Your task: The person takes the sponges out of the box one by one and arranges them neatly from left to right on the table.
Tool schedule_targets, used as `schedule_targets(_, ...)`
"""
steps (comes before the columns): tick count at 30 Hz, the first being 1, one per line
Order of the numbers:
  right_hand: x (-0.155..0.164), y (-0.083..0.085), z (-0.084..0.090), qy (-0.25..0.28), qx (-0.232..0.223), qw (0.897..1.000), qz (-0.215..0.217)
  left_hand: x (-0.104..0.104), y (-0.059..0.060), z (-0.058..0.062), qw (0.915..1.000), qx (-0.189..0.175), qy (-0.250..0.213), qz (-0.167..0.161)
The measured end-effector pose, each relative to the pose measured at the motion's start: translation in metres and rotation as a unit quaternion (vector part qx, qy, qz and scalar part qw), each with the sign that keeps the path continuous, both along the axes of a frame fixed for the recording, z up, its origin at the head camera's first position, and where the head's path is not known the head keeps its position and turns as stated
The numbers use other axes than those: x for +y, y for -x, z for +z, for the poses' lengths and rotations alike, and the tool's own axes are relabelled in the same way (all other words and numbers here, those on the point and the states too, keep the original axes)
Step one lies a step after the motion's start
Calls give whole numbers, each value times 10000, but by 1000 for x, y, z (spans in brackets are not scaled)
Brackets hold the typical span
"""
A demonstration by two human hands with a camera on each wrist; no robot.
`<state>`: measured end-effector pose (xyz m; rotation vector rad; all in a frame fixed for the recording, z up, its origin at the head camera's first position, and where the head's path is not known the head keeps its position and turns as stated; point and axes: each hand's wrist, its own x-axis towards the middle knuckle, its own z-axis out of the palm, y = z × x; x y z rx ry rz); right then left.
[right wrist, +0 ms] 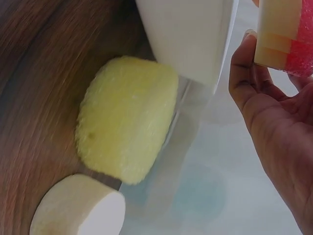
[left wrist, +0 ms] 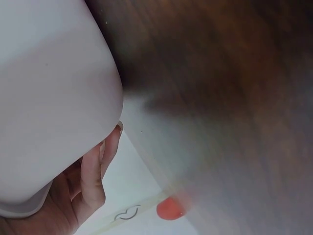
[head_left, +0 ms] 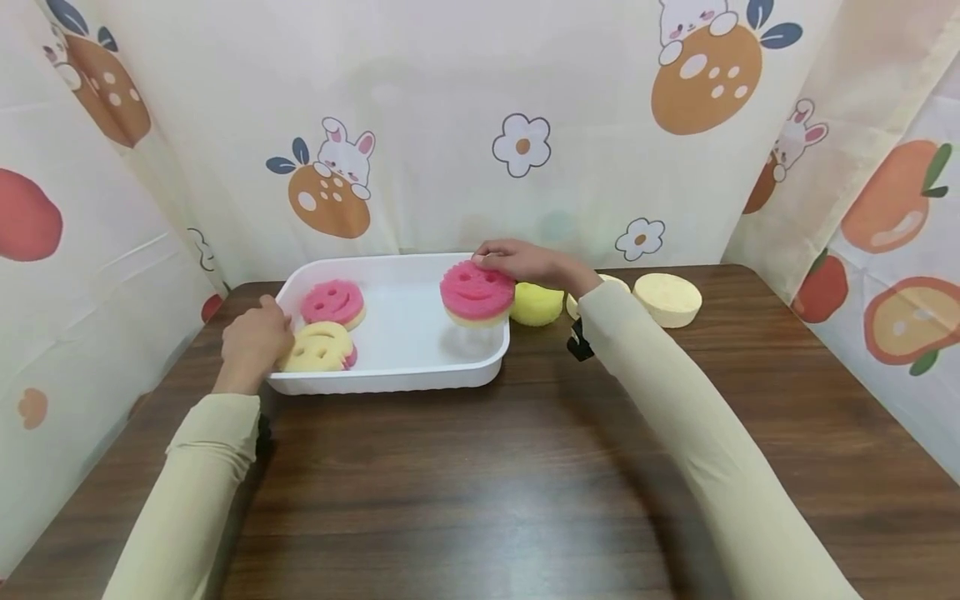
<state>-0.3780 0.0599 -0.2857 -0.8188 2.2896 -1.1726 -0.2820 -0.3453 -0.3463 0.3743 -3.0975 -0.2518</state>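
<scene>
White plastic tray (head_left: 390, 379) sits on a dark wood table (head_left: 480, 483), and the count so far is three smiley sponges. Two are already lying in the tray's left end: a pink-topped one (head_left: 333, 302) at the back and a yellow-topped one (head_left: 319, 347) in front of it, touching each other.

The third smiley sponge (head_left: 477, 292), pink on top with a pale yellow bottom layer, is up in the air over the tray's right end, pinched from above by the right hand (head_left: 525, 265), fingers curled over its edge. The right wrist view shows the thumb against the sponge's side.

The left hand (head_left: 253, 342) is at the tray's left rim, fingers curled around the edge right beside the yellow smiley one. The left wrist view shows fingertips tucked under the tray's lip.

Outside the tray on the right there are three more round pieces: one fuzzy yellow sponge (head_left: 537, 303) just beside the tray wall, then two plain cream foam discs, one (head_left: 667, 299) further right and one (head_left: 609, 284) mostly hidden behind the right sleeve (head_left: 675, 392).

Cartoon bunny-and-fruit curtains (head_left: 450, 125) all around.
</scene>
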Motion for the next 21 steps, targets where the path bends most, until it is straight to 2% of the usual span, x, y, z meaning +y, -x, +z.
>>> schedule_targets(5, 13, 1, -3, 152, 5, 9999, -27, 1, 0, -1, 10000, 42, 20, -4)
schedule_targets(13, 29, -2, -3, 127, 423, 9990, 19, 2, -2, 1, 10000, 66, 57, -19)
schedule_targets(21, 40, -4, -4, 59, 357, 9992, -151, 4, -2, 3, 10000, 10, 56, 19)
